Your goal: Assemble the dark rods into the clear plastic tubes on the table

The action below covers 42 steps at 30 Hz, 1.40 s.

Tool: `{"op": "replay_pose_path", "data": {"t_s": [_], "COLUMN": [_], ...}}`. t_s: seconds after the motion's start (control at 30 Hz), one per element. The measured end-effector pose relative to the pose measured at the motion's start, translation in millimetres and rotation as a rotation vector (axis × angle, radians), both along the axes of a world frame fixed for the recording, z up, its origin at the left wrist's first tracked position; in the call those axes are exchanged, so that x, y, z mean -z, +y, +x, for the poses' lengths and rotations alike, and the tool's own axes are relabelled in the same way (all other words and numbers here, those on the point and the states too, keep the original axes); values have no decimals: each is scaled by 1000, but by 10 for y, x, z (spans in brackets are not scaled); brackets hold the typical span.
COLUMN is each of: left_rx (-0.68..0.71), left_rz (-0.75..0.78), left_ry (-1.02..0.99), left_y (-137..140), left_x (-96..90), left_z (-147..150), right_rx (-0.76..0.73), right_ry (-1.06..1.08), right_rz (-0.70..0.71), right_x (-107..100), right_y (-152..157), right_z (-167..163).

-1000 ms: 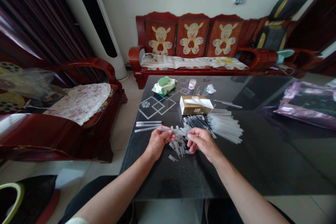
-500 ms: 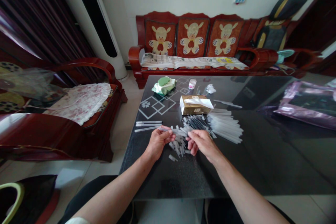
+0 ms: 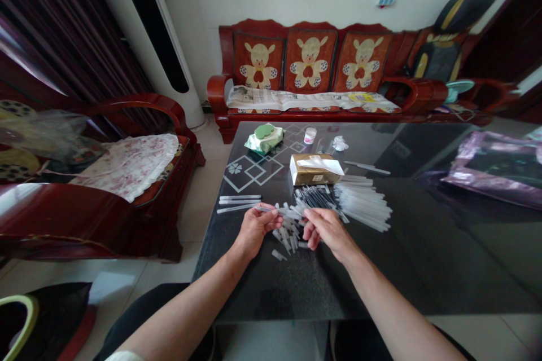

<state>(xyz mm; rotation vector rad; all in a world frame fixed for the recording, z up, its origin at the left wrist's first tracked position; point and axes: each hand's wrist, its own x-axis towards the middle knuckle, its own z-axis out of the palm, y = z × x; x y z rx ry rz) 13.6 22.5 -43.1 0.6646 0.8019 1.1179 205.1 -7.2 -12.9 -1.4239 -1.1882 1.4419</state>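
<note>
My left hand (image 3: 254,229) is closed around a slim translucent pen (image 3: 266,209), pointing across toward my right hand. Thumb and fingers of my right hand (image 3: 328,230) pinch together beside the pen's far end; what lies between them is too small to make out. Below and between both hands spreads a loose pile of translucent pen caps (image 3: 289,237), with one cap (image 3: 278,255) lying apart. Three pens (image 3: 240,201) rest side by side left of my left hand. Dark pen refills (image 3: 317,196) and a fan of clear pen barrels (image 3: 365,203) lie beyond my right hand.
A tissue box (image 3: 315,170) stands behind the refills on the black table (image 3: 423,259). Farther back are a green wipes pack (image 3: 265,139), a small white tub (image 3: 310,135) and crumpled tissue (image 3: 340,143). A purple plastic package (image 3: 495,172) lies at right.
My right hand has shifted very slightly to the right. My left hand keeps its place and its hold on the pen.
</note>
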Motion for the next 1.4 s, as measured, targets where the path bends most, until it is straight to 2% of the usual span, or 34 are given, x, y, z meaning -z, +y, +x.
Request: {"op": "replay_pose_path", "data": {"t_s": [0.13,0.3,0.5,0.73,0.93,1.17,1.33,1.4], "left_rx": [2,10,9,11,86,101,128,122], "left_rz": [1,10,14,12,60,74,112,155], "left_ry": [-2,4,-2,5,53,71,110,183], "left_y": [0,5,11,3,-23,-12,-28,-24], "left_x": [6,18,34,2,-1,9,0,6], "left_z": [-1,2,-1,-2,0,-12,-4,2], "right_rx": [-24,-30,-48,-44,-160,-157,-245,-215], "right_ry": [-7,-41,-34,-34,-36,71,-16,-53], "right_rz": [36,-6,22,-8,60,1,41,54], "right_x": [-7,36,55,83,67,56,83,86], "right_y": [8,20,16,28,3,-17,-17,-7], "right_z": [5,7,23,15,14,-19,-18,-2]}}
